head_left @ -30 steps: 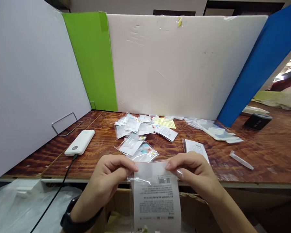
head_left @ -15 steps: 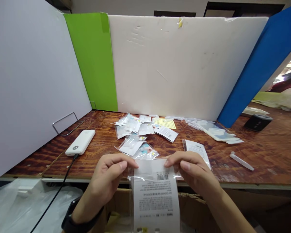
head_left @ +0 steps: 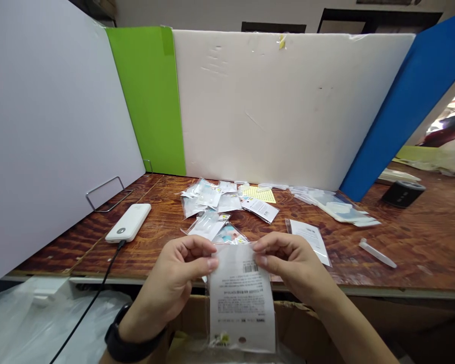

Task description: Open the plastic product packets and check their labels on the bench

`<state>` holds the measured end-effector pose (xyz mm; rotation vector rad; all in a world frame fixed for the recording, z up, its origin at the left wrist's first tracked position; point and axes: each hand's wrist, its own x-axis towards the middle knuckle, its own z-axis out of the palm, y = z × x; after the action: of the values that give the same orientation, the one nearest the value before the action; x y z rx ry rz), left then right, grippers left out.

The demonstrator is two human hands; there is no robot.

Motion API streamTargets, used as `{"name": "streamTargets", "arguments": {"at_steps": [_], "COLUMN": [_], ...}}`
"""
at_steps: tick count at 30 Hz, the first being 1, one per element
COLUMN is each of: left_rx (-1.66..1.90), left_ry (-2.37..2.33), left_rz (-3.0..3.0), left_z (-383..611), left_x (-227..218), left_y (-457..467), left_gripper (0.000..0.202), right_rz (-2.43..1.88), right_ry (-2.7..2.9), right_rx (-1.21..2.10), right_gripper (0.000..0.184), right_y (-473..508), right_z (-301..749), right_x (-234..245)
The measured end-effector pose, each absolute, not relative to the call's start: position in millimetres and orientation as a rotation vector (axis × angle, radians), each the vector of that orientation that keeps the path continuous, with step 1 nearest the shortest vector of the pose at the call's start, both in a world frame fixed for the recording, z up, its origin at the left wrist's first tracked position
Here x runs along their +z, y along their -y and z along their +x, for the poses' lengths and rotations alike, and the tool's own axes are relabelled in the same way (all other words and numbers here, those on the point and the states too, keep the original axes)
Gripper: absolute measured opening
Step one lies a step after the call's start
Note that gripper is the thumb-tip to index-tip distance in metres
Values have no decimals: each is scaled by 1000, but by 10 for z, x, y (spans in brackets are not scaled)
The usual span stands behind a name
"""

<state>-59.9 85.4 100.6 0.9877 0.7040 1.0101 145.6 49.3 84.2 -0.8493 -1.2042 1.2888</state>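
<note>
Clear poly bag [head_left: 242,303]: pinched along its top edge by both hands, hanging just past the table edge, over a cardboard box [head_left: 307,323]; white printed sheet inside.
Print on bag: upside down from here, w/ a barcode [head_left: 250,268] near the top. Lines too small to read, prob. Korean script; no brand readable.
Sticker [head_left: 222,338]: small, yellow-green, at the bag's lower end; blurred, can't make it out.
L hand [head_left: 178,268]: narrow pinch on the bag's top L corner. Black watch band [head_left: 123,344] on wrist; watch face hidden.
R hand [head_left: 291,263]: same narrow pinch on the top R corner; forearm cut off by frame bottom.
Hidden: small printed packet [head_left: 229,235] partly behind bag and hands.
Wood table [head_left: 420,242]: loose pile of small zip bags [head_left: 208,199] near a yellow dotted sheet [head_left: 260,194]; white leaflet in a clear sleeve [head_left: 311,240] just beside R hand.
Also on table: white power bank [head_left: 128,222] w/ black cable [head_left: 98,283], clear plastic tube [head_left: 377,253], black cylinder [head_left: 404,193], partly cut off behind blue board [head_left: 387,116].
</note>
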Motion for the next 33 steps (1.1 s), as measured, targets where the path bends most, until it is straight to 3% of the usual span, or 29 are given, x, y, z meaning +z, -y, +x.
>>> {"name": "streamTargets", "arguments": {"at_steps": [9, 24, 33], "left_rx": [989, 1029, 1035], "left_ry": [-730, -696, -697], "left_rz": [837, 894, 839], "left_z": [-557, -486, -485], "left_x": [985, 992, 973], "left_y": [-871, -791, -864], "left_gripper": [27, 24, 25], "right_rz": [-911, -1086, -1017], "right_ry": [1207, 1184, 1098], "right_rx": [1192, 1178, 1219], "right_gripper": [12, 38, 36], "right_y": [-586, -515, -536], "right_z": [1373, 1244, 1284], "right_x": [799, 817, 809]}}
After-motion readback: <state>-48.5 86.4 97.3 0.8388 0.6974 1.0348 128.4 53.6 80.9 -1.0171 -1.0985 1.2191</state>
